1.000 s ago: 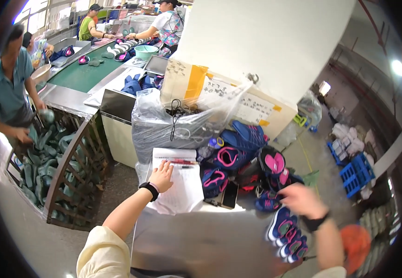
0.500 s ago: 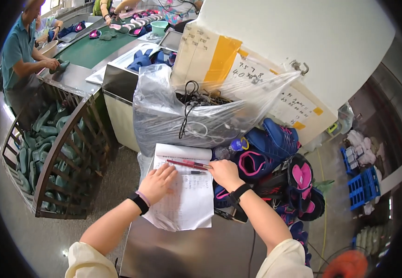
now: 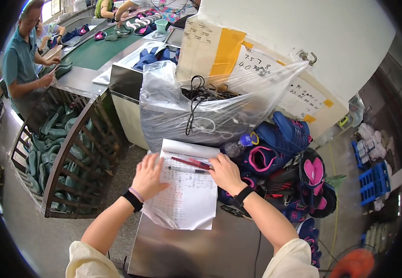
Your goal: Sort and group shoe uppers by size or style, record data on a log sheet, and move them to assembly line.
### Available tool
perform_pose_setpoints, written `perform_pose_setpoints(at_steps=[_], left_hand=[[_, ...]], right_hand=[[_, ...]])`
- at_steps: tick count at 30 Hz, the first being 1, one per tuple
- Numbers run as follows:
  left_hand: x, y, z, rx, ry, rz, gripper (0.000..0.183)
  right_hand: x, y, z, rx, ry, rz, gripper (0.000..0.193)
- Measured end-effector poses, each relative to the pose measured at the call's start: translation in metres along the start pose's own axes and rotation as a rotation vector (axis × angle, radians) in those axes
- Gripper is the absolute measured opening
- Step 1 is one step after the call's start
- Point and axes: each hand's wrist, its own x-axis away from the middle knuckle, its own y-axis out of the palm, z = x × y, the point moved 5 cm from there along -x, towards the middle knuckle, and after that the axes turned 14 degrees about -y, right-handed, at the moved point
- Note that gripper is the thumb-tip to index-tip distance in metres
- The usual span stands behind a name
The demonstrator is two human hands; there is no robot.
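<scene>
A stack of printed sheets (image 3: 189,204) lies on the metal table, its top page rolled back at the far end. A red pen (image 3: 191,162) and a dark-and-clear pen (image 3: 189,170) rest across it. My left hand (image 3: 147,178) is open along the left edge of the sheets, fingers apart and thumb reaching over the paper. At the right edge, my right hand (image 3: 225,173) touches the paper beside the pen ends, its fingers slightly bent and apart from the thumb.
Navy-and-pink shoes (image 3: 261,157) pile up on the right beside a clear bottle (image 3: 235,147). Beyond the papers, a plastic bag (image 3: 177,116) holds dark cords. A slatted cart (image 3: 66,171) of green shoe lasts stands left, near a co-worker (image 3: 22,69) at a green conveyor (image 3: 89,58).
My left hand has drawn back from the page to its left edge. Both pens now lie spread apart on the sheet, and my right hand has loosened beside them.
</scene>
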Motion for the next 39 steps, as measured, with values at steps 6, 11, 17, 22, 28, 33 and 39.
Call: perform_pose_setpoints(at_steps=[6, 11, 17, 22, 28, 33, 39], left_hand=[[0.003, 0.004, 0.034, -0.072, 0.321, -0.003, 0.050], [-0.012, 0.010, 0.035, -0.091, 0.305, -0.018, 0.033], [-0.002, 0.009, 0.024, -0.118, 0.271, -0.055, 0.017], [0.003, 0.002, 0.023, -0.114, 0.254, -0.061, 0.015], [0.010, 0.003, 0.031, -0.095, 0.242, -0.025, 0.016], [0.011, 0.009, 0.043, -0.160, 0.342, -0.065, 0.021], [0.009, 0.006, 0.045, -0.141, 0.382, -0.017, 0.015]], right_hand=[[-0.014, 0.019, -0.008, -0.155, -0.022, -0.129, 0.012], [-0.020, 0.026, -0.012, -0.034, -0.066, -0.193, 0.008], [-0.023, 0.017, -0.017, -0.002, -0.081, -0.218, 0.008], [-0.024, 0.010, -0.011, -0.017, -0.018, -0.223, 0.012], [-0.026, 0.019, 0.000, 0.021, 0.004, -0.235, 0.012], [-0.033, 0.022, -0.006, 0.155, 0.040, -0.308, 0.010], [-0.028, 0.007, -0.009, 0.077, 0.051, -0.237, 0.008]])
